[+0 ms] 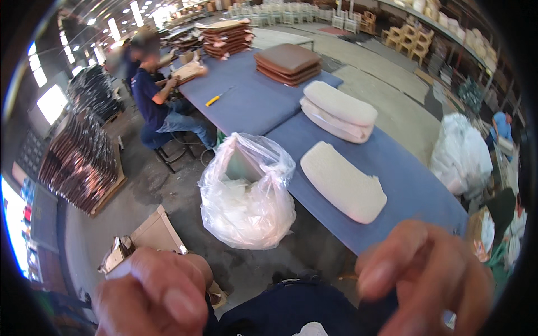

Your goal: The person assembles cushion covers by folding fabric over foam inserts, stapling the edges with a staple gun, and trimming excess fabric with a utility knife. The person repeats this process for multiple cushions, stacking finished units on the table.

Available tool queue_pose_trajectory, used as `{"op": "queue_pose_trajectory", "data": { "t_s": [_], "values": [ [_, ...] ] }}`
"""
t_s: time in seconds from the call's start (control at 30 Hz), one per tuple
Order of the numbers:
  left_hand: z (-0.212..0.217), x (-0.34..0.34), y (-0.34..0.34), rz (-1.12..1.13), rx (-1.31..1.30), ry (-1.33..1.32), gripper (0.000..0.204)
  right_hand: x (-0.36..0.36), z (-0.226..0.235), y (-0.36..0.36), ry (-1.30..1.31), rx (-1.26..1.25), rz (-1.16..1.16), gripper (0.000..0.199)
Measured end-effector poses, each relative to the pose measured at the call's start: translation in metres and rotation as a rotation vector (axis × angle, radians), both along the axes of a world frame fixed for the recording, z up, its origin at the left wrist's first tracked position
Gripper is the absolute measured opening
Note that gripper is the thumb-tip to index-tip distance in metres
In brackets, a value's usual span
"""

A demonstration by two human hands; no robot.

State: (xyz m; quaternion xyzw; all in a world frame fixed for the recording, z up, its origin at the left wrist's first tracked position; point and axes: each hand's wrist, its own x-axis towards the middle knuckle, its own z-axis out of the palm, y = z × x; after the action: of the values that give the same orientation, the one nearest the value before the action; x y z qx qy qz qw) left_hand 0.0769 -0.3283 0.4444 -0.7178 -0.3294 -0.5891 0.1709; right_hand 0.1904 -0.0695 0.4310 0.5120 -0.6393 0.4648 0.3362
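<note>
Close up at the lower left is my left hand (154, 291), blurred, its fingers curled together with nothing seen in them. My right hand (428, 274) is raised at the lower right, its fingers loosely bent and apart, holding nothing visible. Beyond the right hand, a curved cream cushion pad (344, 182) lies on a blue-covered table (414, 182). Two similar pads (339, 109) are stacked farther back. Left of the table edge stands a clear plastic bag (246, 213) with white, filmy material inside. Neither hand touches the pads or the bag.
Brown seat pads (288, 61) are stacked at the table's far end, near a yellow-handled tool (213, 101). A seated person (151, 98) works at the table's left side. Wrapped pallet stacks (84, 159) and a flattened cardboard box (157, 232) are on the left floor.
</note>
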Motion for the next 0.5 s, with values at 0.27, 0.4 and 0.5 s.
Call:
{"op": "queue_pose_trajectory", "data": {
  "t_s": [0.27,0.4,0.5],
  "values": [
    [-0.025,0.001,0.093,-0.346,0.176,-0.143,0.048,0.032,-0.031,0.045,0.127,-0.081,0.062,0.045],
    [-0.034,0.000,0.135,-0.426,0.221,-0.181,0.047,0.018,-0.049,0.069,0.110,-0.133,0.101,0.047],
    [-0.039,-0.001,0.173,-0.550,0.299,-0.167,0.046,0.008,-0.062,0.089,0.096,-0.131,0.139,0.048]
  ]
}}
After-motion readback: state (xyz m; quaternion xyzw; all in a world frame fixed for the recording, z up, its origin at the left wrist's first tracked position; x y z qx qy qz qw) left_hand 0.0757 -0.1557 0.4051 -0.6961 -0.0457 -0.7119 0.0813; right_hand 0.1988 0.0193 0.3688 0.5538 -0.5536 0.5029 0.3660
